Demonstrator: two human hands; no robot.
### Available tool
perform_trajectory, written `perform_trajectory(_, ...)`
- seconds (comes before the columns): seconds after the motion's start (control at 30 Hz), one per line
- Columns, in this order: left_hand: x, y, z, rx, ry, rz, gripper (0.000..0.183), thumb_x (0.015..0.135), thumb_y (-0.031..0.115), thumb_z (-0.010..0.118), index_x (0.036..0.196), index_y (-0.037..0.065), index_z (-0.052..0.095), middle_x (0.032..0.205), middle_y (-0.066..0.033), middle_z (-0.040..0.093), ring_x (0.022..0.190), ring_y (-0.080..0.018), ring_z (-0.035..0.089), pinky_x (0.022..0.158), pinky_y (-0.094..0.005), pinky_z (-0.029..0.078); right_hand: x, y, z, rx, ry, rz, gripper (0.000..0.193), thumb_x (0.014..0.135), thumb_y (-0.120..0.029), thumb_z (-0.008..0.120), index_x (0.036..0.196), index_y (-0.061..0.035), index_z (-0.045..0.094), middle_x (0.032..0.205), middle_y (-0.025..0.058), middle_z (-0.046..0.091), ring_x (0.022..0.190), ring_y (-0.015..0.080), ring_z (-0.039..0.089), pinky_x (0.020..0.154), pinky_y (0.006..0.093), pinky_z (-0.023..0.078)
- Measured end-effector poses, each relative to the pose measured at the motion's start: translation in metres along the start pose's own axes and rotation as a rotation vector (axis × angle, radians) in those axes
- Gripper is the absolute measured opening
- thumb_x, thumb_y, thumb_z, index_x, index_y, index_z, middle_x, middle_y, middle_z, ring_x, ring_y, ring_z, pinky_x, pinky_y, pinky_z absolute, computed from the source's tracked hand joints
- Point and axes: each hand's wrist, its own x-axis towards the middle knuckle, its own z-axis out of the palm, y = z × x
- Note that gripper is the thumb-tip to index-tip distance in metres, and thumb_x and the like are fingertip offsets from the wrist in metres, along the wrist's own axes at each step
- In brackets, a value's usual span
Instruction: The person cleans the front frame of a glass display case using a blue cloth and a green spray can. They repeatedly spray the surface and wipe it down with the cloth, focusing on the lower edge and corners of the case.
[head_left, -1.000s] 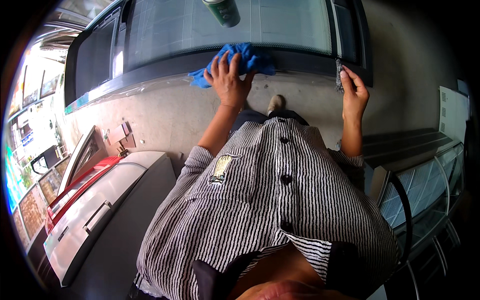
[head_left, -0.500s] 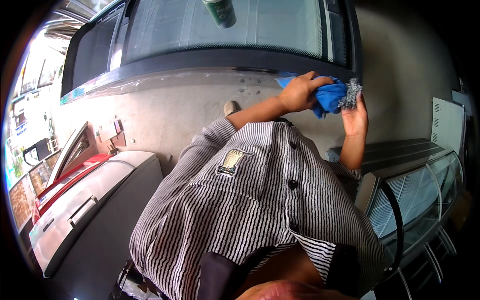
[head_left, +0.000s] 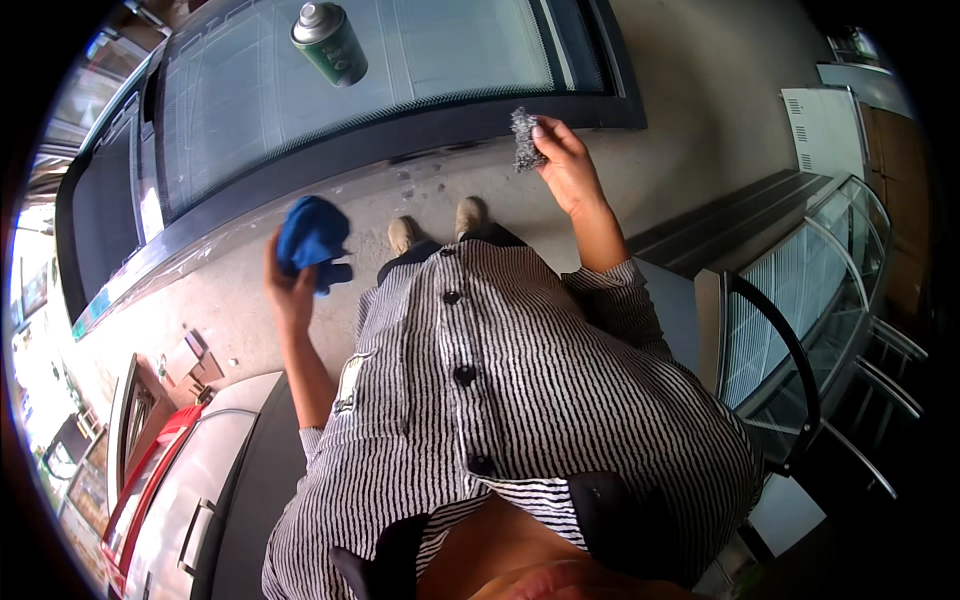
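Note:
A blue cloth (head_left: pixel 314 232) is bunched up in my left hand (head_left: pixel 291 295), whose fingers are closed round its lower side. That hand is out to the left, in front of the long dark frame of a glass-topped case (head_left: pixel 440 120). My right hand (head_left: pixel 572 172) pinches a grey steel wool pad (head_left: pixel 524 142) between thumb and fingers, held up close to the right part of the same frame. On the glass stands a green spray can (head_left: pixel 331 48) with a silvery top, apart from both hands.
Below the frame lies a concrete floor (head_left: pixel 690 170), where my shoes (head_left: pixel 402 234) stand. A curved glass display case (head_left: pixel 800 290) is at the right. White cabinet lids (head_left: pixel 190 500) with red trim are at the lower left. A white vented box (head_left: pixel 825 130) stands far right.
My hands, close together at the frame's right end before, are now apart. The left hand has carried the blue cloth far left; the right keeps the steel wool. The view has shifted.

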Motion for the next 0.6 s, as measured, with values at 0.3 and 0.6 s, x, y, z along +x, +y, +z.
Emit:
perform_trajectory(0.3,0.048,0.043,-0.064,0.788,0.399,0.205,0.064,0.074,0.005,0.073,0.135,0.011,0.055,0.124,-0.0186,0.060,0.113,-0.0364,0.060,0.097,-0.0427,0.048,0.004,-0.010,0.057,-0.895,-0.169,-0.446,0.019,0.092,-0.005,0.062,0.109,-0.0072,0.071,0.103,0.0062,0.071,0.090,0.0182,0.066,0.082,0.0307,0.051)
perform_trajectory(0.6,0.104,0.013,-0.075,0.939,0.266,0.174,0.067,0.076,0.018,0.072,0.139,0.016,0.050,0.127,-0.0188,0.060,0.126,-0.0393,0.049,0.102,-0.0467,0.043,0.040,0.044,0.125,-1.291,-0.487,-0.999,0.014,0.084,-0.010,0.070,0.095,-0.0131,0.077,0.097,0.0003,0.071,0.090,0.0222,0.061,0.083,0.0344,0.049)
